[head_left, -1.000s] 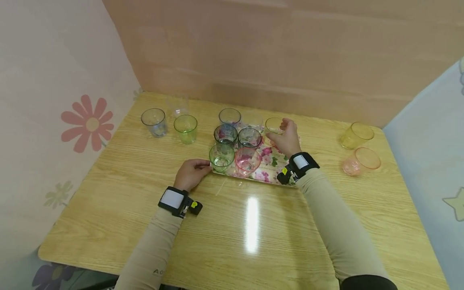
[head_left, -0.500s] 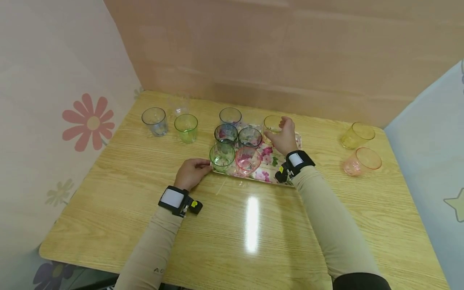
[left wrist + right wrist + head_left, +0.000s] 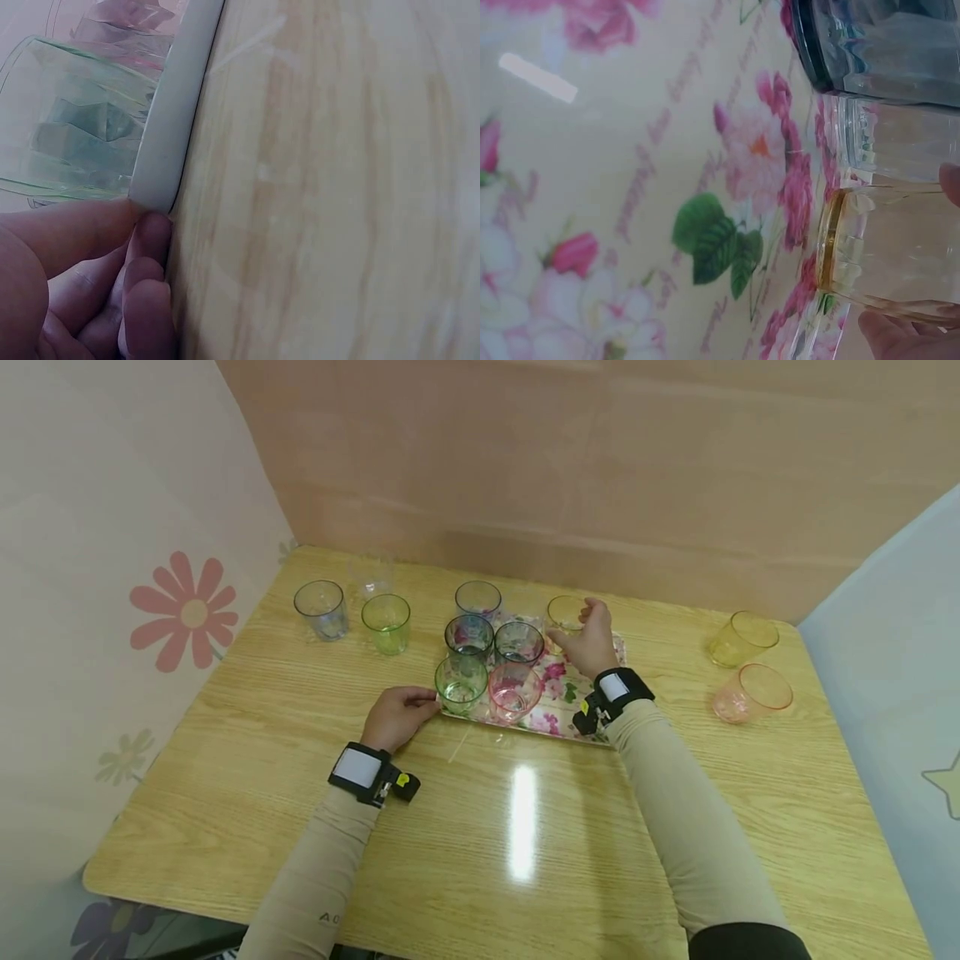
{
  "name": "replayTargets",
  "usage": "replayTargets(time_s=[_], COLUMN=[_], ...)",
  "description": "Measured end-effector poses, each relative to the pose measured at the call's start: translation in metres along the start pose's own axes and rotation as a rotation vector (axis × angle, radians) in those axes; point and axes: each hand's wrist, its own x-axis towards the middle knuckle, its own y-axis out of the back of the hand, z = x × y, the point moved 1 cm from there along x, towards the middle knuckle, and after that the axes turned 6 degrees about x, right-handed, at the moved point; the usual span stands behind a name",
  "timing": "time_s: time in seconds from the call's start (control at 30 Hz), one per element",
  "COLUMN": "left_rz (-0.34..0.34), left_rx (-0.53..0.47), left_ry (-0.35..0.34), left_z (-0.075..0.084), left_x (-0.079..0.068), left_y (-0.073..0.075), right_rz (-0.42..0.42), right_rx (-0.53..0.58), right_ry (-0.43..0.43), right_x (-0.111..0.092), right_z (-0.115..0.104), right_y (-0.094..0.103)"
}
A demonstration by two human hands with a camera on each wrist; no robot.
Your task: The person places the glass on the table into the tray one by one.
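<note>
In the head view my right hand (image 3: 588,643) holds a yellow glass (image 3: 564,610) at the back of the flowered tray (image 3: 555,693). Up close, the thumb and fingertips lie on either side of this glass (image 3: 889,244), whose base is at the tray's surface. A clear glass (image 3: 900,139) and a dark glass (image 3: 900,56) stand beside it. My left hand (image 3: 397,718) pinches the tray's near left corner; the left wrist view shows its fingers at the pale rim (image 3: 169,142), next to a green glass (image 3: 82,127). A pink glass (image 3: 513,697) stands to the right of the green one.
More dark and blue glasses (image 3: 477,600) stand at the tray's left side. Leftward on the wooden table (image 3: 450,827) are a blue-grey glass (image 3: 322,614), a lime glass (image 3: 386,631) and a clear one (image 3: 372,581). A yellow glass (image 3: 741,642) and a pink glass (image 3: 750,693) are at right.
The right hand has shifted slightly left and back with the yellow glass, then nearly stops. The left hand stays at the tray corner.
</note>
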Motion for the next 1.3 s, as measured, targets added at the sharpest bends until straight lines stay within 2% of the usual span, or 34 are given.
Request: replayTargets(time_s=[0.23,0.43,0.73,0.83,1.03,1.3], left_rz=[0.002,0.006,-0.003,-0.01,-0.01,-0.012], left_rx=[0.0,0.014,0.002,-0.001,0.009,0.006], left_ry=[-0.002,-0.001,-0.008,0.003,-0.003,0.003], left_z=[0.0,-0.001,-0.002,-0.002,-0.002,-0.002], left_x=[0.001,0.001,0.002,0.001,0.002,0.002], left_y=[0.0,-0.001,-0.001,-0.003,-0.003,-0.002], right_rz=[-0.05,-0.072,0.019,0.012,-0.053,-0.102], right_rx=[-0.066,-0.124,-0.086,-0.14,-0.296,-0.402], right_ry=[-0.025,0.017,0.044,0.056,0.065,0.059], right_x=[-0.006,-0.019,-0.048,-0.063,-0.091,-0.11], right_z=[-0.006,-0.013,-0.012,-0.005,0.008,0.009], right_y=[0.007,0.024,0.058,0.068,0.084,0.094])
